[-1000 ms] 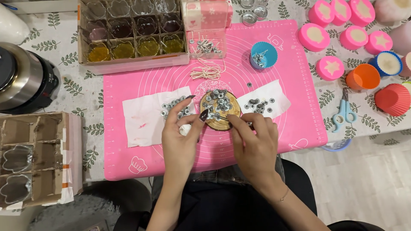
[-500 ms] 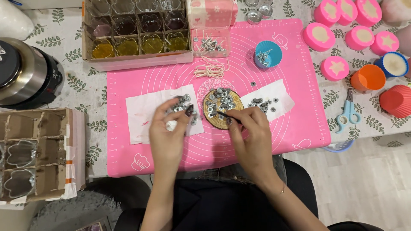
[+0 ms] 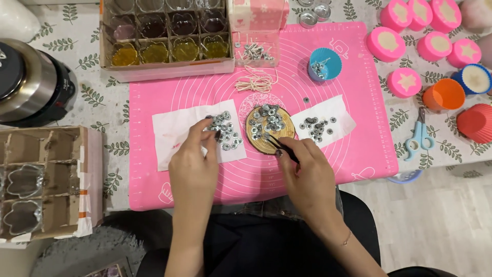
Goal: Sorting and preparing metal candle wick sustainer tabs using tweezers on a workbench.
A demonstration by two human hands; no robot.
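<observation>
Sorting metal wick tabs (image 3: 266, 123): many heaped on wooden disc (image 3: 270, 129), some moved to left paper (image 3: 177, 133). Left hand (image 3: 193, 163) pinches, seemingly, one there; right hand (image 3: 306, 177) grips tweezers (image 3: 283, 147).

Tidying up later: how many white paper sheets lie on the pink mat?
2. The left sheet lies beside the wooden disc, under the left hand's fingertips; the right sheet lies on the disc's other side. None seems hidden.
</observation>
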